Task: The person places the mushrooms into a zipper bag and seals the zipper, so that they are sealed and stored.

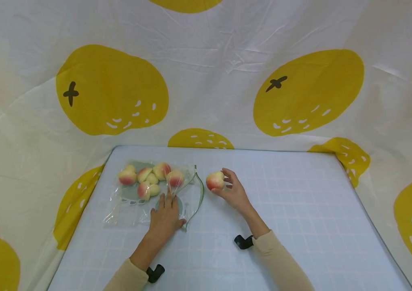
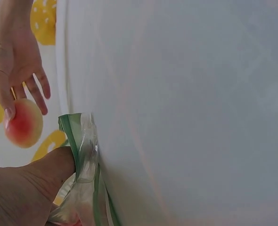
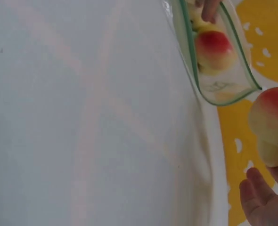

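In the head view a clear zip bag [image 1: 113, 210] with a green-edged mouth lies on the left of the table. Several red-and-yellow mushroom-shaped pieces [image 1: 127, 176] are inside it. My left hand [image 1: 165, 216] holds the bag near its mouth, with the thumb [image 2: 59, 162] against the green edge; some fingertips are hidden by film in the left wrist view. Right of the mouth, my right hand [image 1: 235, 194] grips another mushroom-shaped piece [image 1: 214, 181] between thumb and fingers. Seen from the right wrist, that piece [image 3: 273, 117] has a rounded red cap and a paler stem.
A pale blue table [image 1: 300, 210] with faint checks lies under both hands. Behind it hangs a white cloth [image 1: 209, 93] printed with large yellow fruit. A black wrist mount [image 1: 244, 242] sits at my right wrist, another [image 1: 155, 273] at my left.
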Motion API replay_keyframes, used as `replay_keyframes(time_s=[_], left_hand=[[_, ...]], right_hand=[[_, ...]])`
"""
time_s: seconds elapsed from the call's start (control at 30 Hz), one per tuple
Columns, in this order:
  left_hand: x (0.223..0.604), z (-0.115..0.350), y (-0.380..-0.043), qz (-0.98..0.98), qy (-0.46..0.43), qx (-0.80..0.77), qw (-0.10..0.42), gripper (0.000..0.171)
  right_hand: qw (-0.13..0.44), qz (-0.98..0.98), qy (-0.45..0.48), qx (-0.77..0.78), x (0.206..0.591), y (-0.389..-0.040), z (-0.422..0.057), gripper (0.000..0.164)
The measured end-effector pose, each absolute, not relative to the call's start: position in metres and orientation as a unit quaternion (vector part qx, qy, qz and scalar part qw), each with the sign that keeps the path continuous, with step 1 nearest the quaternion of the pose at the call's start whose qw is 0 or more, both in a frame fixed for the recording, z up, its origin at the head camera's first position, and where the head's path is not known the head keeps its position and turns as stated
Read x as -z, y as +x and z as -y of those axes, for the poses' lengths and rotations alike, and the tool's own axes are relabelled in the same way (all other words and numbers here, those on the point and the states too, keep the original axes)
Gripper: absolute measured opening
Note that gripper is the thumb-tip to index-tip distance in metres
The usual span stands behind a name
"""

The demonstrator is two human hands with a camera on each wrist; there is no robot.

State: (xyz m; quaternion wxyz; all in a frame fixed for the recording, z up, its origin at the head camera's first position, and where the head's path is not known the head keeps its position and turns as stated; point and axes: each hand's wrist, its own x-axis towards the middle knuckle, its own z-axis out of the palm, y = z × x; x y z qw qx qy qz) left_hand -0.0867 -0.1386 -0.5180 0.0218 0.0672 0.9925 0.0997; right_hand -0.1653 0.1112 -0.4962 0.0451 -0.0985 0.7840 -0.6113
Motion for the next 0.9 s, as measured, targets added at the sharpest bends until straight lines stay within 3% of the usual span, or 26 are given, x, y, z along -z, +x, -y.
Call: replay_keyframes(time_s=[0.2, 0.63, 0.9], left_hand=[[0.516, 0.137, -0.085, -0.994, 0.067, -0.086, 0.013, 0.092], [0.516, 0.137, -0.085, -0.994, 0.072, -0.077, 0.001, 0.092], [0.516, 0.137, -0.085, -0.995, 0.077, -0.068, -0.005, 0.091]], right_hand=[[0.065, -0.785, -0.119, 0.605, 0.522, -0.170, -0.104, 0.077], [0.101, -0.803, -0.240, 0.536, 0.529, -0.166, -0.077, 0.078], [0.115, -0.807, -0.261, 0.518, 0.529, -0.167, -0.068, 0.080]])
